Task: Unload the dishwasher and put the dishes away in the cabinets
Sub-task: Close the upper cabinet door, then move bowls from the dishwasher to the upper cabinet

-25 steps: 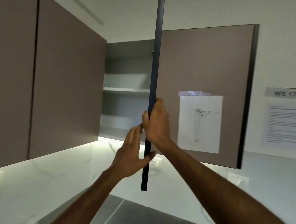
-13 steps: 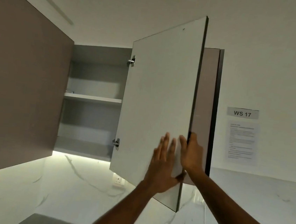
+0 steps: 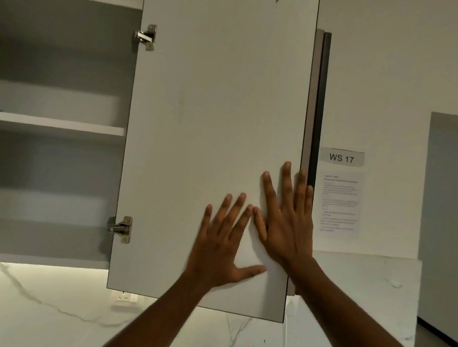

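An upper cabinet [image 3: 36,243] stands wide open, its white inner door face [image 3: 215,101] swung out to the right on two metal hinges. My left hand [image 3: 223,246] lies flat on the lower part of that door face with fingers spread. My right hand [image 3: 287,222] presses flat beside it, fingertips reaching the door's right edge. Neither hand holds anything. Inside the cabinet I see a middle shelf [image 3: 49,123] and the bottom board, both bare in the part that shows. No dishes and no dishwasher are in view.
Behind the open door shows the edge of the neighbouring brown cabinet door [image 3: 319,98]. A "WS 17" label [image 3: 341,157] and a printed sheet hang on the wall at right. A marble backsplash with a wall socket [image 3: 124,298] runs below; a dark doorway [image 3: 455,211] is far right.
The door has swung further open toward the right. My right hand let go of the door's edge and now lies flat on its inner face next to my left hand.
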A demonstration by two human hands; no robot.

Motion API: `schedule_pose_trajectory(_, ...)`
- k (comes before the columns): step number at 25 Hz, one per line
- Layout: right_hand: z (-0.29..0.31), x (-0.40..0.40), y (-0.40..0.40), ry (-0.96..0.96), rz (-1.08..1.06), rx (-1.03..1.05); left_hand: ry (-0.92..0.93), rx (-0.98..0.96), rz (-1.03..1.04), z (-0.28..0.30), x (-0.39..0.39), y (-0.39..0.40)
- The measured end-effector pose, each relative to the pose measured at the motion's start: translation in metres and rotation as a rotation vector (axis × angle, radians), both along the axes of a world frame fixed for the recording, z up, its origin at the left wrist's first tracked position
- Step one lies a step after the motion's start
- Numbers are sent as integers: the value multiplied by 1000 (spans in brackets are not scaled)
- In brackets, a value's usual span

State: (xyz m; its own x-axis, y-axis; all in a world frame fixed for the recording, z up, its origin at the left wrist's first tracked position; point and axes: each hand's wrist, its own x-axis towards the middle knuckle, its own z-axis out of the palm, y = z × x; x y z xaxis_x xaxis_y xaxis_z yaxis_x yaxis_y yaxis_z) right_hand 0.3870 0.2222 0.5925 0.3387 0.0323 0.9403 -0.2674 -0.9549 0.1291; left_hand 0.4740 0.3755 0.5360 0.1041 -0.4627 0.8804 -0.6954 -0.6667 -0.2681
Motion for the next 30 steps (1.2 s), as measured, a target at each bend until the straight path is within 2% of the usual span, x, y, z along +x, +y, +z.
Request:
schedule_pose_trajectory(3, 2, 8, -6, 51, 2, -86, 52, 1, 17, 1, 2, -2)
schedule_pose_trajectory(7, 4, -6, 2, 79, -4, -61, 99, 20, 12, 5, -12, 7)
schedule_pose_trajectory(12, -8, -52, 14, 233, -14, -185, 194, 22, 26, -1, -45, 33)
schedule_pose_trajectory(15, -43, -101, 6, 350, -21, -248, 296, -40, 42, -29, -85, 39)
schedule_pose_trajectory(19, -135, -178, -7, 413, -25, -177, 322, 26, 4, -118, -168, 29)
schedule_pose_trajectory(22, -246, -250, -25, 501, -9, 91, 377, 112, -57, -202, -244, 10)
schedule_pose_trajectory(26, -430, -374, -56, 741, -109, 441, 667, 302, -242, -336, -329, -25)
schedule_pose_trajectory(30, -536, -495, -90, 1014, -225, 655, 995, 437, -326, -448, -413, -64)
